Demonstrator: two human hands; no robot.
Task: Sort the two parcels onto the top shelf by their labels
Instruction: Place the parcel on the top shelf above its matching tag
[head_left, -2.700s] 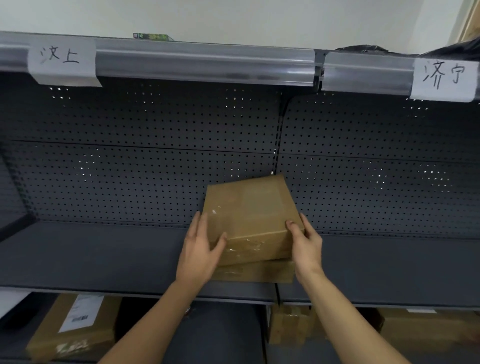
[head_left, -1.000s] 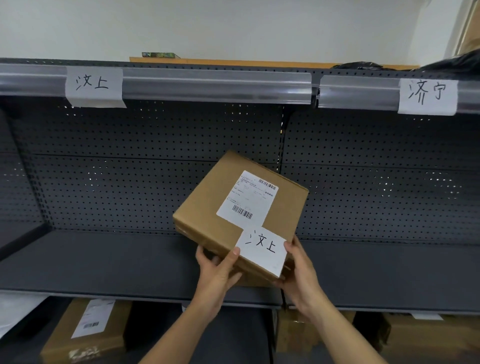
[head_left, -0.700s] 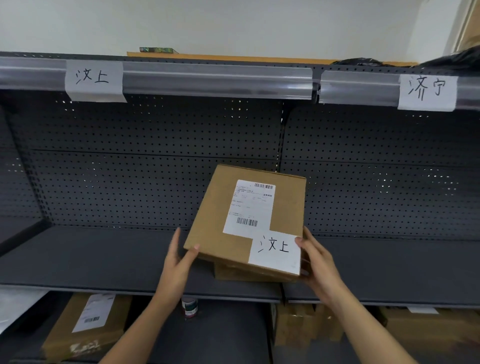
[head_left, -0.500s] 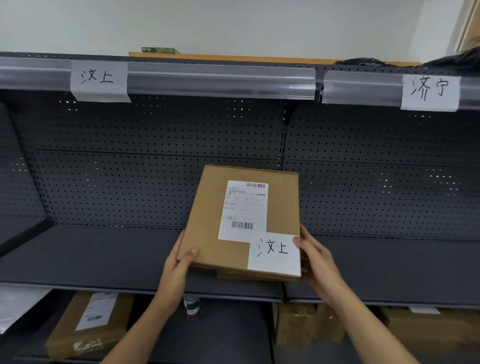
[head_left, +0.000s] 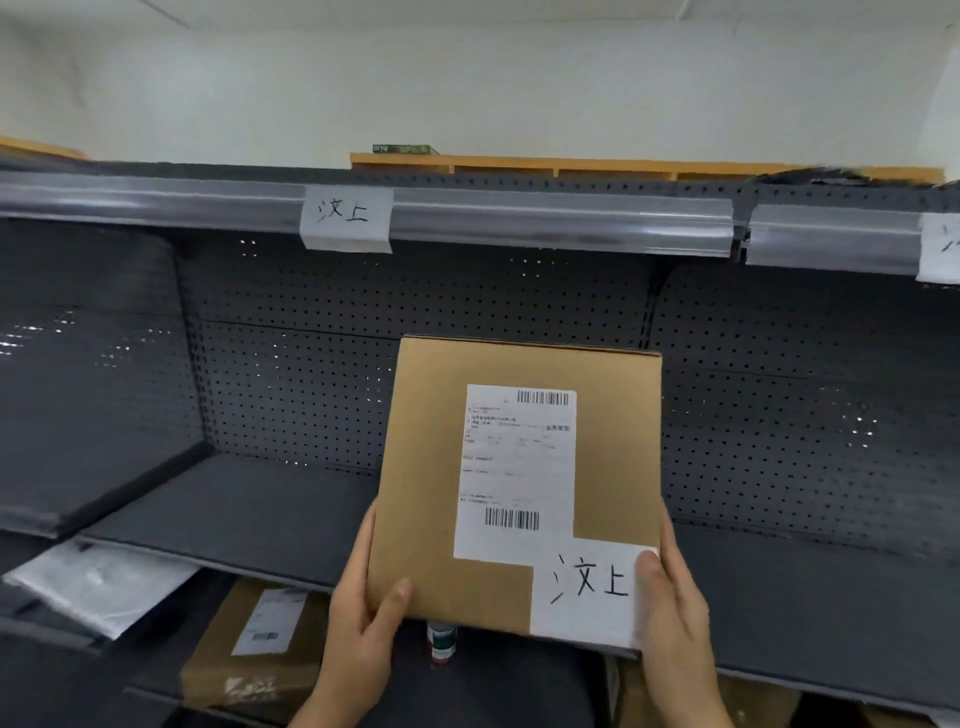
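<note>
I hold a brown cardboard parcel (head_left: 426, 467) upright in front of the middle shelf, its face towards me. It carries a printed shipping label and a white handwritten tag (head_left: 587, 587) reading 汶上. My left hand (head_left: 363, 629) grips its lower left corner and my right hand (head_left: 670, 618) its lower right edge, thumb on the tag. On the top shelf rail (head_left: 561, 221) a white paper tag (head_left: 345, 218) shows the same 汶上, up and to the left of the parcel. A second paper tag (head_left: 940, 249) sits cut off at the right edge. The other parcel is hidden behind this one.
The grey middle shelf (head_left: 249, 509) runs behind the parcel, backed by perforated panel. Below it lie a labelled cardboard box (head_left: 249, 649), a small bottle (head_left: 441, 642) and a white plastic bag (head_left: 98, 582). A wooden board (head_left: 623, 169) lies on the top shelf.
I lifted the top parcel off the stack, turned its labelled face towards me and raised it. My view has swung left, so the 汶上 shelf tag is now nearer the centre.
</note>
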